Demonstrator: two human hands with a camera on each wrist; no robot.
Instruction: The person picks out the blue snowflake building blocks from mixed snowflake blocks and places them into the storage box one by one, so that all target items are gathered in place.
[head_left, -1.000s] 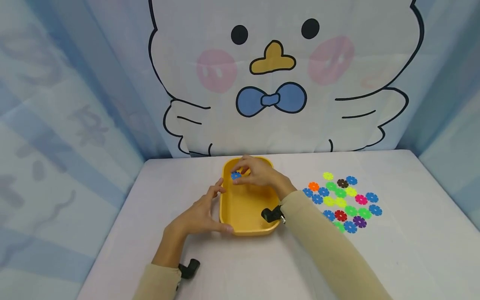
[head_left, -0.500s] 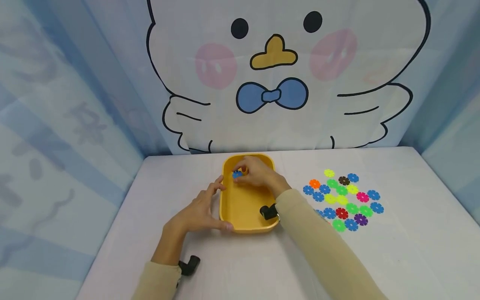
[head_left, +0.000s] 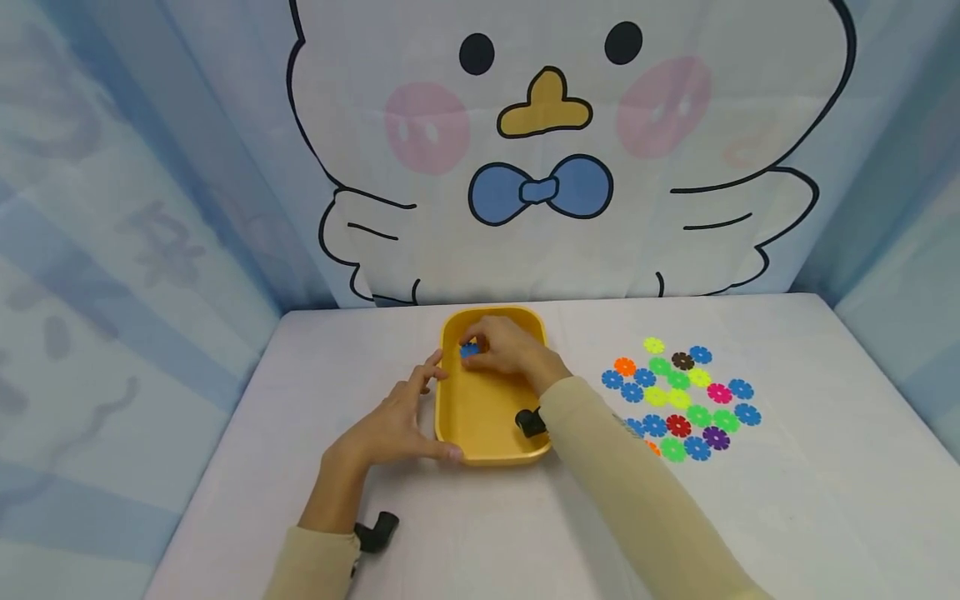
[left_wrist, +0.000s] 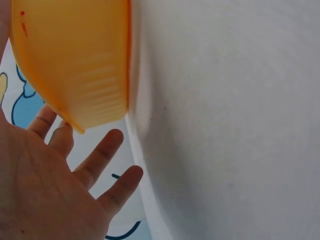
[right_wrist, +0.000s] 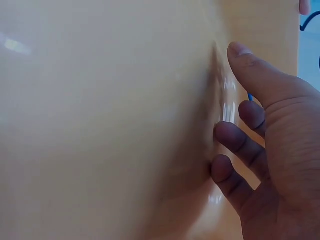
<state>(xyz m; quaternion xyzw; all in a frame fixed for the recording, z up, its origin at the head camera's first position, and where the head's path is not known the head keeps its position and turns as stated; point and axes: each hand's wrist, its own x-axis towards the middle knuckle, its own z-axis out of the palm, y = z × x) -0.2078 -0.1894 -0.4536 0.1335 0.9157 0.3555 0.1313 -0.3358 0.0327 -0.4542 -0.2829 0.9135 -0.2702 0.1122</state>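
Apparently placing: pinches 1 blue disc (head_left: 469, 351) inside the tray (head_left: 491, 421) with the right hand (head_left: 507, 344), touches the tray's left side with a spread left hand (head_left: 392, 427), and next likely needs a low, clean release

cartoon backdrop (head_left: 555, 258) | blue left cloth (head_left: 112, 358), perhaps curtain | white tabletop (head_left: 817, 517)

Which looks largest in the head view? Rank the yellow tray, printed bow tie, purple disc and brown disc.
1. Yellow tray
2. Printed bow tie
3. Purple disc and brown disc: unranked; nearly alike, purple nearer the camera
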